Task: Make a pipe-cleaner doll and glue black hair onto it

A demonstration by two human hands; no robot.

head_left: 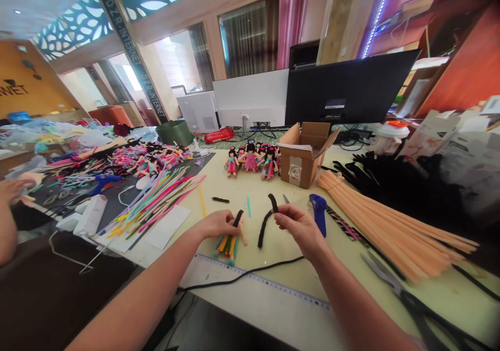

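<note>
Our left hand (217, 224) rests on the bench (281, 247) close to its near edge, a little left of the middle. Its fingers (230, 220) are curled shut around a half-made doll (230, 242) of twisted coloured stems. The doll's striped skirt end points toward us, and a short black stem (238, 217) sticks up past the knuckles.

Just to the right, our right hand (300, 227) hangs slightly above the bench. Its thumb and forefinger are pinched closed on the upper bend of a black pipe cleaner (264, 226), which hooks over at the top and trails down toward the bench between our two hands. The hands are near each other but apart.

A long black cord (242, 275) runs along the near edge and passes under our right wrist, just beyond the printed ruler strip (269, 284). A blue tool (319, 211) lies just beside the right hand, on the side toward the right edge.

Scissors (394, 284) lie toward the near right corner, beside a thick sheaf of peach pipe cleaners (390, 226), with a heap of black pipe cleaners (390, 182) behind it. Toward the far edge stand an open cardboard box (304, 155) and a cluster of finished dolls (252, 161).

A spread of coloured pipe cleaners (156, 202) covers the left side. At the far left edge another person's hand (13, 189) shows.
</note>
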